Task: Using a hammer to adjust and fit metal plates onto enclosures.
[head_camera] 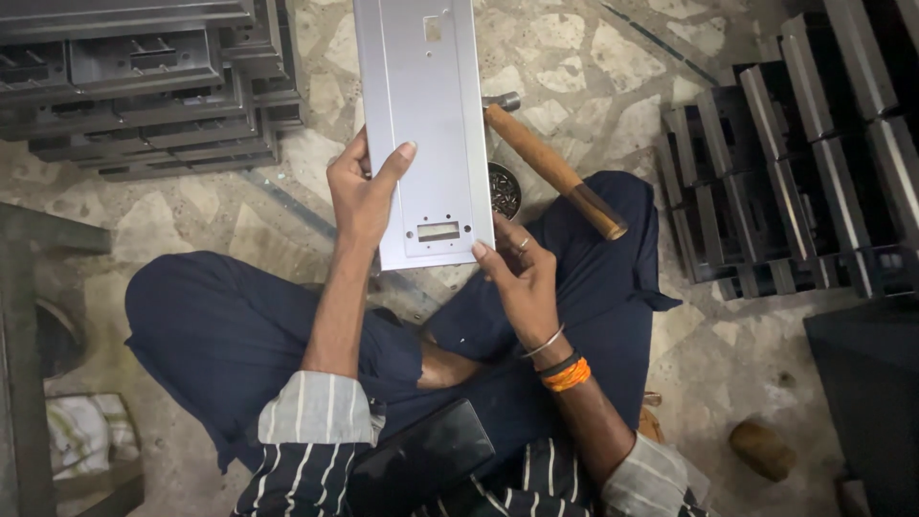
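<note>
- Dark flat object [421, 458], glossy, rested nearest the camera against the striped shirt; kind not determinable.
- Seated cross-legged on the stone floor [593, 86], dark trousers [220, 335] spread wide, lap serving as the work area.
- Right hand [522, 278], with bangle and orange band at the wrist, pinched the lower right corner of the grey metal panel [421, 124]; thumb on the front face, fingers curled behind. Likely steadied the bottom edge.
- Left hand [362, 196] clamped the panel's left edge, thumb laid across the front, remaining fingers wrapped behind. Grip from two sides kept the sheet flat toward the camera, probably for viewing.
- Panel held upright above the lap, between both hands, clear of the floor; rectangular slot and small holes near the lower end, top end cut off by the frame.
- Wooden-handled hammer [555, 172] lay just behind the panel, handle across the right knee, head toward the floor; within easy reach of the right hand.
- Small round tin [504, 190] of small dark pieces sat on the floor beside the hammer, partly hidden by the panel; contents too small to identify.
- Stack of grey metal housings [153, 86] at far left, rows of dark metal housings [785, 182] at far right, flanking the seat.
- Brown rounded lump [761, 450] on the floor at right, apart from everything.
</note>
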